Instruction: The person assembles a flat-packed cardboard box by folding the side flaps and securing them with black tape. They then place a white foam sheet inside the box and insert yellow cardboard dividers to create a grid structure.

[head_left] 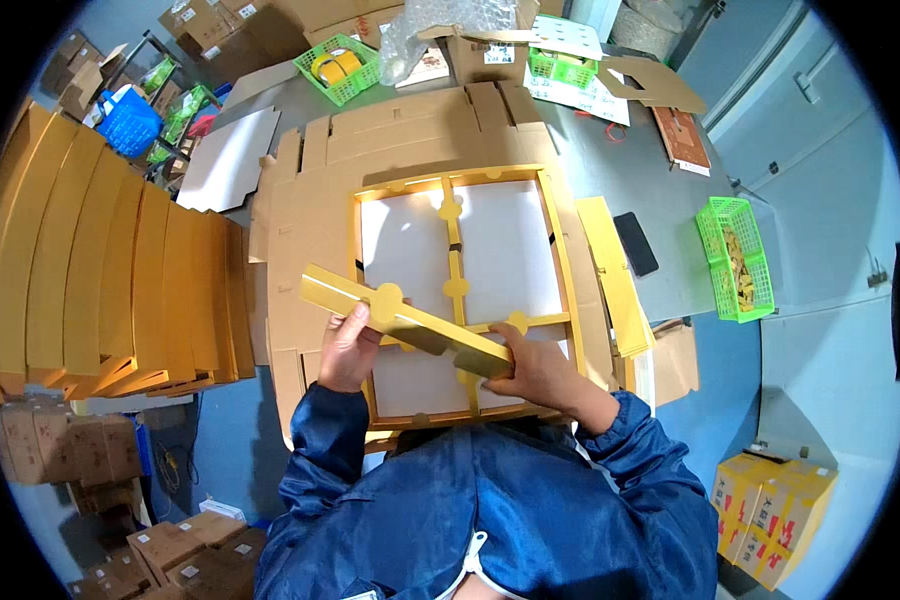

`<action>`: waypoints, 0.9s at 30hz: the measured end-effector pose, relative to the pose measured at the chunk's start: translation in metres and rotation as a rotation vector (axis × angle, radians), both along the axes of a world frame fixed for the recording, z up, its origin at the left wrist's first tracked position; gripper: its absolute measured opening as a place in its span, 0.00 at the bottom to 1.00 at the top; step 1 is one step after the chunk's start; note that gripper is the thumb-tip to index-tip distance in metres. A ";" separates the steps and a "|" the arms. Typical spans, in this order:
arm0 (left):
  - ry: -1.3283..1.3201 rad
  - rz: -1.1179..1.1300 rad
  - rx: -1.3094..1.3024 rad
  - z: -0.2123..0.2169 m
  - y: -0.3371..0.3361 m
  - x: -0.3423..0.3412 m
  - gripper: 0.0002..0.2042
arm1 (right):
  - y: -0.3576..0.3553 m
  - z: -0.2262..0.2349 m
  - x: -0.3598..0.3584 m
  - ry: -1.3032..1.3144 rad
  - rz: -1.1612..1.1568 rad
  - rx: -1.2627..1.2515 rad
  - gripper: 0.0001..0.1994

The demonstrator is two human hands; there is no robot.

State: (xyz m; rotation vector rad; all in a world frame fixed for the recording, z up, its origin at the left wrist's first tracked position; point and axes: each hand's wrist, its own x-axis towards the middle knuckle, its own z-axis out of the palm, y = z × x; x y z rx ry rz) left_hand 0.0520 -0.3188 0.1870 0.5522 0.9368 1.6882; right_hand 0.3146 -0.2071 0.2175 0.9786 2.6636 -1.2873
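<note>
A yellow cardboard divider strip [425,328] with a rounded tab slants above the near part of a shallow yellow box [558,240]. My left hand [347,352] grips the strip toward its left end, thumb on top. Its right end is in my right hand [540,375], fingers wrapped around the edge. White panels line the box floor. A lengthwise yellow divider [456,262] with round tabs splits the box, and a crosswise divider [530,324] runs across its near part, partly hidden by the held strip and my right hand.
Flattened brown cardboard [315,215] lies under the box. To the right are more yellow strips [615,280], a black phone [636,244] and a green basket [736,258] of small pieces. Tall yellow boxes [100,250] stand stacked at left. A green basket [355,88] holds tape rolls.
</note>
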 end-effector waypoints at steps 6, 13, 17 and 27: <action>-0.148 0.102 -0.081 -0.006 -0.019 -0.039 0.17 | 0.013 0.002 0.011 -0.031 0.047 0.096 0.29; 0.518 0.330 -0.134 -0.008 -0.024 -0.065 0.25 | 0.044 -0.019 0.028 0.010 0.006 0.550 0.11; 1.875 -0.138 -0.128 0.054 -0.027 -0.076 0.35 | 0.062 -0.002 0.044 0.099 0.119 0.550 0.10; 1.604 -0.694 -0.270 -0.004 -0.001 -0.042 0.13 | 0.044 0.040 -0.066 0.307 0.359 0.444 0.30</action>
